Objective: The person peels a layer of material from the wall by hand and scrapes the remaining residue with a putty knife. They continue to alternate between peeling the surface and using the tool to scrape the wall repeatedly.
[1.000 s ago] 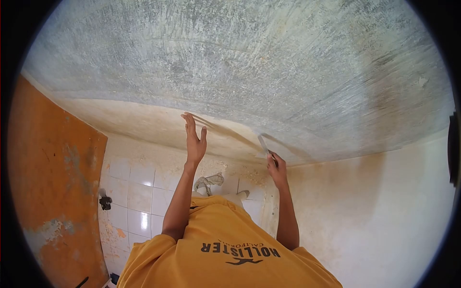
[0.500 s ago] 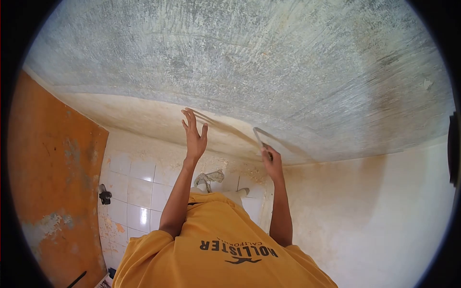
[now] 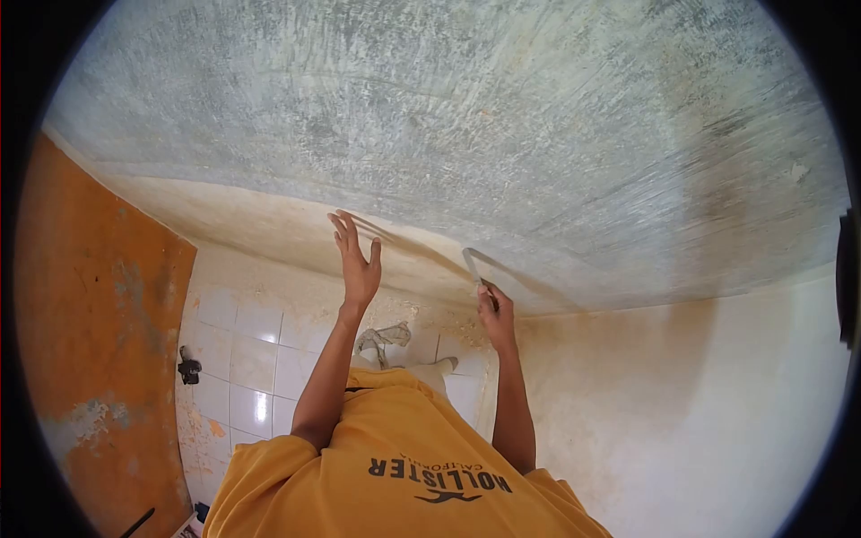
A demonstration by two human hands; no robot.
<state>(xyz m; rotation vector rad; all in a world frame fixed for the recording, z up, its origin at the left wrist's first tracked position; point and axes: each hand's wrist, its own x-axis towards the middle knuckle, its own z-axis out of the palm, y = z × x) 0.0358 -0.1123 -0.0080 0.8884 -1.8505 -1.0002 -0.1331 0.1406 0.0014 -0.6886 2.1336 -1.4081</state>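
Observation:
In front of me a wall (image 3: 430, 117) shows rough, scraped grey-blue patches above and a smooth cream band below. My right hand (image 3: 497, 321) is closed around the handle of a scraper (image 3: 473, 264), whose flat metal blade points up at the wall. The blade's edge lies near the border between grey and cream; whether it touches cannot be made out. To the left, my left hand (image 3: 360, 272) has its fingers stretched out and holds nothing. Its fingertips are close to or on the cream band, casting a shadow there.
An orange wall (image 3: 108, 314) with peeling patches stands on the left. White floor tiles (image 3: 256, 359) below carry flakes of paint. A crumpled cloth (image 3: 386, 335) lies by my feet, and a small dark object (image 3: 188, 366) sits at the orange wall's foot. A pale wall (image 3: 682, 394) is at right.
The scraper and my right hand have shifted slightly left and down in view. My left hand is also a little lower and further left, still with fingers spread. The view has moved slightly.

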